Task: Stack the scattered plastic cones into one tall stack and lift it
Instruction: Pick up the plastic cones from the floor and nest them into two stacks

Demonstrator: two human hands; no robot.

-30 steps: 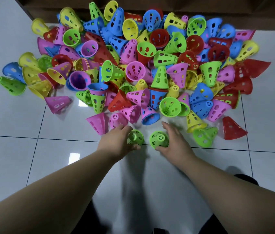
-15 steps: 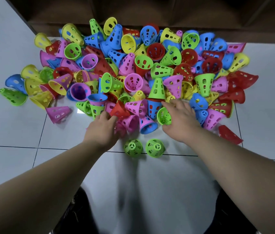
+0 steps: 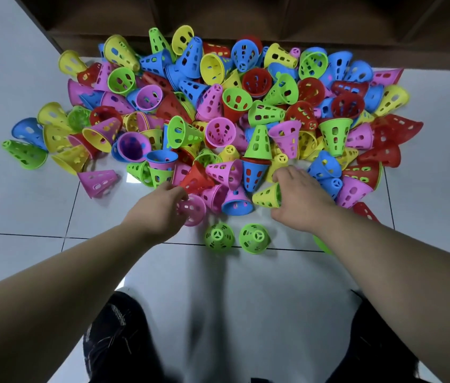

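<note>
Cones (image 3: 258, 143) heaped on the tiled floor (image 3: 11, 205) against a dark wooden base (image 3: 246, 20); long axes point every way, most lying on their sides, a few upright.

Two green cones stand upright near the person, tips up, side by side but apart: left one (image 3: 219, 236), right one (image 3: 254, 238).

Left hand (image 3: 160, 207) curls around a pink cone (image 3: 192, 210) lying on its side at the heap's near edge, mouth facing the camera; fingers closed on its rim.

Right hand (image 3: 298, 197) grips a yellow cone (image 3: 268, 194) lying sideways, wide end pointing left, narrow end hidden in the palm. Fingers wrap over it.

Dark trouser knees (image 3: 113, 335) low in view.
</note>
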